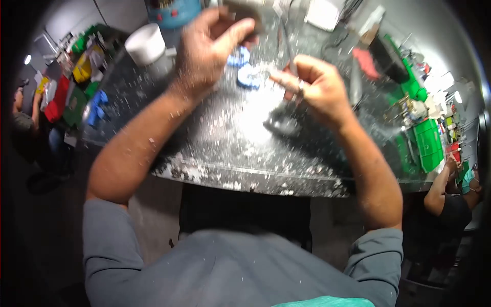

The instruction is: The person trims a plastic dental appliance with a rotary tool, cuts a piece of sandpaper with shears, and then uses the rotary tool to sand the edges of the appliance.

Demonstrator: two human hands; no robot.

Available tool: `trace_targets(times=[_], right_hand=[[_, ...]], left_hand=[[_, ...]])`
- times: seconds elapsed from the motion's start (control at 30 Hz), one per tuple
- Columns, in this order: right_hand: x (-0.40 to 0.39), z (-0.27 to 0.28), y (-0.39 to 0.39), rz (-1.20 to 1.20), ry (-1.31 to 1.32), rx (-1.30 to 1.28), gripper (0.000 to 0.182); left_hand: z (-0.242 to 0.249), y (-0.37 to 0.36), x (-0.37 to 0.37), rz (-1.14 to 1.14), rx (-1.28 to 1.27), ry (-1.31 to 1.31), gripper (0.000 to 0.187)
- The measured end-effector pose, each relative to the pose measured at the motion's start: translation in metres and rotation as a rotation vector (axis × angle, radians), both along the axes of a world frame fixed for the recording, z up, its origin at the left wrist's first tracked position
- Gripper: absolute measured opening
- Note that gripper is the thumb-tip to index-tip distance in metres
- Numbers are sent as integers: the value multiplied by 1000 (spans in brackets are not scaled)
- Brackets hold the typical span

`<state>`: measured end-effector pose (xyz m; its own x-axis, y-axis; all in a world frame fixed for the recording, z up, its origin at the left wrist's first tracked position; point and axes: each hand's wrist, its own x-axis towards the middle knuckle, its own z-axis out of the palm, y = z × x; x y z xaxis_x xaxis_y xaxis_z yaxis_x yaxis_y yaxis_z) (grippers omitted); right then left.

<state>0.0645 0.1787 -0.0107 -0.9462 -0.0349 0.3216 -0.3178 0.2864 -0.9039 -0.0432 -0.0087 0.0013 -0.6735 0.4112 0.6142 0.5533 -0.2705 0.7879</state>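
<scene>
Blue-and-white pieces (248,77) lie on the tabletop (220,135) at twelve o'clock, probably placed for easy reach by both hands. At one o'clock, the bent right hand (327,94) closes its fingers around a slim tool (288,47), seemingly for control; at eleven, the left hand (202,56) is raised, fingers part-curled, any hold too blurred to tell.

Black table (215,133) speckled white; white cup (145,45) far left; blue-and-white pieces (248,75) far centre; green crate (428,145) right; plain grey shirt (220,266) near

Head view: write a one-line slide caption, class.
Left hand raised, right hand gripping a thin tool, above a white-speckled bench.
</scene>
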Motion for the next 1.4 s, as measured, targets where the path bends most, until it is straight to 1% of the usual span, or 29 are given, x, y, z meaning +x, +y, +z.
trace_targets(times=[0.03,0.07,0.1,0.13,0.17,0.23,0.27,0.33,0.4,0.43,0.47,0.5,0.53,0.57,0.6,0.63,0.67,0.7,0.73,0.8,0.83,0.9,0.93,1.0,1.03,1.07,1.17,1.3,1.4], right_hand=[[0,1,-1,-26,-13,-14,30],[-6,-9,6,-82,44,83,33],[1,-1,2,-78,45,54,34],[0,-3,4,-85,56,73,34],[1,-3,8,-60,37,87,25],[5,2,7,24,20,-9,28],[3,-1,11,7,30,62,30],[14,20,7,-52,135,288,34],[14,18,7,-28,118,221,45],[12,17,8,-25,161,262,46],[12,19,8,-26,114,249,46],[13,24,8,-24,126,323,44],[13,25,7,-4,118,391,44],[12,25,6,0,35,372,46],[10,24,4,10,-52,357,50],[9,19,4,-16,-99,359,51],[8,14,4,-40,-120,378,53],[10,5,-1,-62,-139,316,55],[9,3,-3,-93,-123,271,57],[9,7,-2,-66,-142,372,60],[9,7,-3,-47,-126,385,59],[8,10,-1,-11,-94,439,53],[8,10,-5,1,-48,383,52],[6,7,-3,-56,2,435,62],[6,8,-1,-54,11,478,64],[7,8,0,-70,23,487,65],[6,9,3,-87,37,509,67],[8,15,2,-86,-25,483,65],[8,12,3,-39,-37,449,63]], left_hand=[[3,1,3,-1,12,-56,17],[6,2,6,-7,24,-109,16],[7,3,6,-5,28,-132,14],[6,3,7,-6,27,-159,13],[5,3,7,-15,23,-146,14],[5,0,8,6,-19,-142,15],[5,0,9,39,-52,-145,16],[9,-3,15,49,-55,-152,18],[3,-4,11,-16,5,-177,18],[3,-5,8,-57,8,-175,17],[3,-7,9,-92,11,-195,17],[10,-8,12,-63,-44,-243,18],[12,-6,13,-9,-82,-195,18],[0,-7,4,38,-86,-13,19],[-14,-4,-3,91,-43,53,20],[0,-5,5,-6,-92,-184,21],[-4,-8,0,-119,-107,-196,27],[-16,-12,-9,-162,-112,-114,25],[-19,-16,-20,-376,17,-231,23],[-13,-3,-5,-234,152,-353,12],[-11,-4,-1,-229,164,-334,12],[-11,-1,4,-233,258,-330,16],[-8,-12,-7,-304,82,-233,24],[-8,-8,-5,-306,61,-133,27],[-5,-2,2,-292,161,-247,24],[-2,-3,4,-296,137,-320,25],[-3,-2,6,-313,140,-372,28],[4,-1,12,-265,101,-382,46],[5,-5,9,-302,44,-401,41]])
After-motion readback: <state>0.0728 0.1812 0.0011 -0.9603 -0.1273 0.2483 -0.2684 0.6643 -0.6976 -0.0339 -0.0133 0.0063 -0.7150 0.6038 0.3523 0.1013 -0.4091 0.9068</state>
